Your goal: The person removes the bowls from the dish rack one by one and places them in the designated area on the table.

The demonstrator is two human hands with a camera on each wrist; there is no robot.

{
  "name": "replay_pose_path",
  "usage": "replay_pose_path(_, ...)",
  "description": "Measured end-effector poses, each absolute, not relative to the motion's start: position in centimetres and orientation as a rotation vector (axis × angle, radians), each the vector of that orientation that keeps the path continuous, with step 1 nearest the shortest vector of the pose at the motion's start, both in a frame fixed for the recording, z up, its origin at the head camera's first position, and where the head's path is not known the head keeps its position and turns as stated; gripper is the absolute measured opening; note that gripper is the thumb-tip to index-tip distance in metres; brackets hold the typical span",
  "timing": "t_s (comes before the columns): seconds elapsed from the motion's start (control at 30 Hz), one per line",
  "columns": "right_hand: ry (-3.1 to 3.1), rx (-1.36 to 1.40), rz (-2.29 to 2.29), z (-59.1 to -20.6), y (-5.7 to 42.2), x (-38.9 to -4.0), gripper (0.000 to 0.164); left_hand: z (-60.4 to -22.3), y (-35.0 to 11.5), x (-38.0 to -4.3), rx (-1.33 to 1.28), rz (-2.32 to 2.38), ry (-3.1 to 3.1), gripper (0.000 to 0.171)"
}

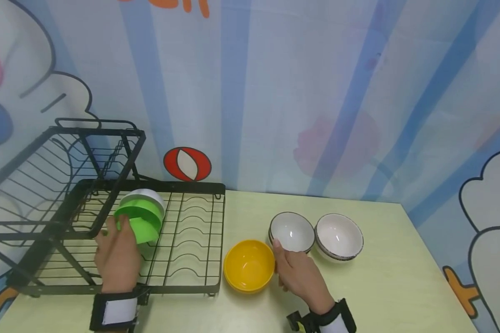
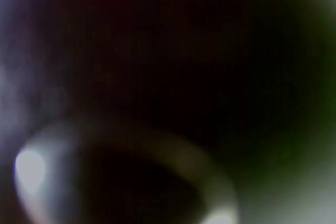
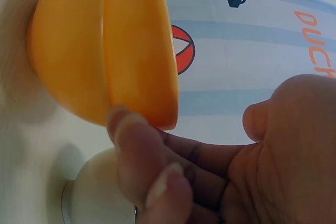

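In the head view my left hand (image 1: 118, 259) holds a green bowl (image 1: 143, 213) by its near left rim. The bowl leans in the dish rack (image 1: 191, 290), in front of a white bowl (image 1: 155, 196). The left wrist view is too dark and blurred to show the grip. My right hand (image 1: 302, 275) is at the right side of a yellow bowl (image 1: 250, 266), which sits upright on the table. In the right wrist view its fingertips (image 3: 126, 124) touch the yellow bowl's outer wall, while the thumb (image 3: 257, 120) stays apart from it.
Right of the yellow bowl, white bowls with dark rims (image 1: 291, 226) (image 1: 339, 236) stand side by side, apparently stacked. An upper rack tier (image 1: 121, 185) rises above the left part of the dish rack. A printed cloth (image 1: 266, 92) hangs behind the table.
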State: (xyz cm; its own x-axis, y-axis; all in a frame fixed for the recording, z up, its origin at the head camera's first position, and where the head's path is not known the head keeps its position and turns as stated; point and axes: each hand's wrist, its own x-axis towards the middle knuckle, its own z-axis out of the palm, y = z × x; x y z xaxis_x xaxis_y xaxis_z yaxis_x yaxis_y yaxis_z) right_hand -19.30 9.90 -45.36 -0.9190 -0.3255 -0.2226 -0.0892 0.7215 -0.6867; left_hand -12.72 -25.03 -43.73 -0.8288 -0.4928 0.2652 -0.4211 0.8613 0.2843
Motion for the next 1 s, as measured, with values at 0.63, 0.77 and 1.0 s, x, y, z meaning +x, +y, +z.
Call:
replay_pose_path(0.63,2.574,-0.268,-1.028,-45.1,9.9,-19.2,0.077,-42.1,-24.0,-12.8,0.652,-0.521,-2.651,0.074)
replay_pose_path(0.77,2.58,-0.279,-1.019,-45.1,10.0,-19.1,0.08,-41.8,-23.7,-12.7,0.616,-0.547,-2.638,0.074)
replay_pose_path(1.0,2.619,-0.315,-1.002,-44.9,10.2,-19.1,0.08,-41.4,-23.1,-12.8,0.564,-0.544,-2.633,0.072)
